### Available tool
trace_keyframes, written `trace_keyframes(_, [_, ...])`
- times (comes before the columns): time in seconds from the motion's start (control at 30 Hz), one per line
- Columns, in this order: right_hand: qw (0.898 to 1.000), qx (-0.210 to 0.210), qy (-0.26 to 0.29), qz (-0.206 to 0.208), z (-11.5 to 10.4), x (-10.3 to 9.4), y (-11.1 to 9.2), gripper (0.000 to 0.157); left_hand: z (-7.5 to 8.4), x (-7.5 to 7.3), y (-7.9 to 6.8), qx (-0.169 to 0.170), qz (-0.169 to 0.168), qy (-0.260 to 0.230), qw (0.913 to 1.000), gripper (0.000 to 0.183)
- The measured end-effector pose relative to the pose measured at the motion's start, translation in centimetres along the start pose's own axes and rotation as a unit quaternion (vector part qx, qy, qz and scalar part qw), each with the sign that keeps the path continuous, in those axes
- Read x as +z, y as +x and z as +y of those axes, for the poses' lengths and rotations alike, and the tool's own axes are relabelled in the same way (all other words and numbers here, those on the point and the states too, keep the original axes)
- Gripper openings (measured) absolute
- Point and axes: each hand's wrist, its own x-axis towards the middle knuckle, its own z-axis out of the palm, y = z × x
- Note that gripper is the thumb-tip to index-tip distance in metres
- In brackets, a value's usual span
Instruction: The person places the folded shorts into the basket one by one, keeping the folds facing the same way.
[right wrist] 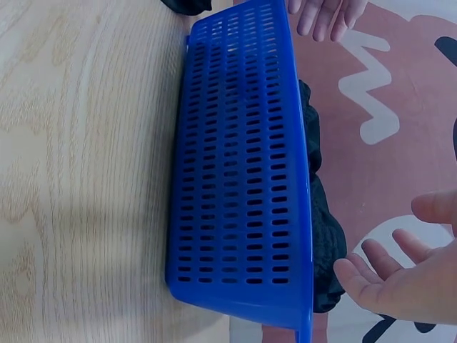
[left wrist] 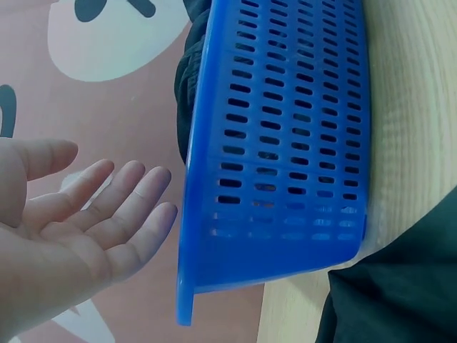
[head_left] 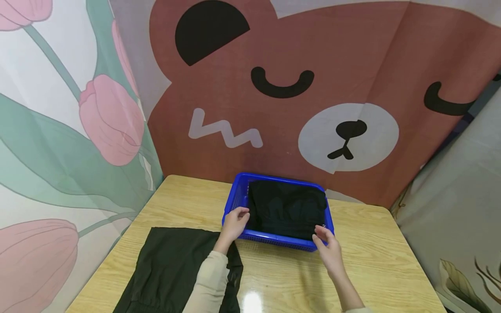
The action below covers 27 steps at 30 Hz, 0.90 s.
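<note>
A folded black garment lies inside the blue plastic basket, filling most of it. Over the basket's near left corner is my left hand; the left wrist view shows its fingers loosely spread with nothing held. At the near right corner my right hand hovers beside the garment's edge, its fingers relaxed and holding nothing in the right wrist view. A second black garment lies flat on the table under my left forearm, which hides part of it.
The wooden table carries both the basket and the flat garment. Behind it hangs a cloth with a brown bear print. A tulip-patterned cloth borders the left side, and a pale cloth the right.
</note>
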Motion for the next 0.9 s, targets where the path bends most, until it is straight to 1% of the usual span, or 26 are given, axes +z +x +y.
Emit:
trace_keyframes(0.1, [1.0,-0.004,0.005,-0.005,-0.2,0.2,-0.1,0.033,-0.1,-0.2,0.0,0.004,0.006,0.001,1.0,0.019])
trace_keyframes(0.27, [1.0,-0.008,0.014,-0.008,-0.4,0.7,-0.1,0.032,0.1,-0.8,0.0,0.005,0.01,-0.014,0.9998,0.017])
trace_keyframes(0.5, [1.0,-0.01,0.016,-0.021,-0.5,1.4,-0.4,0.031,0.0,-1.4,-0.1,-0.01,0.018,-0.019,0.9996,0.018])
trace_keyframes(0.63, [0.999,-0.01,0.023,-0.025,-0.6,2.0,-0.6,0.029,0.0,-1.7,-0.3,-0.021,0.023,-0.031,0.999,0.018])
trace_keyframes(0.8, [0.999,-0.025,0.027,-0.023,-0.5,2.6,-0.8,0.027,-0.2,-2.2,-0.5,-0.022,0.032,-0.049,0.998,0.019])
trace_keyframes(0.9, [0.998,-0.04,0.032,-0.02,-0.3,2.9,-0.9,0.026,-0.4,-2.7,-0.5,-0.036,0.037,-0.061,0.9968,0.02])
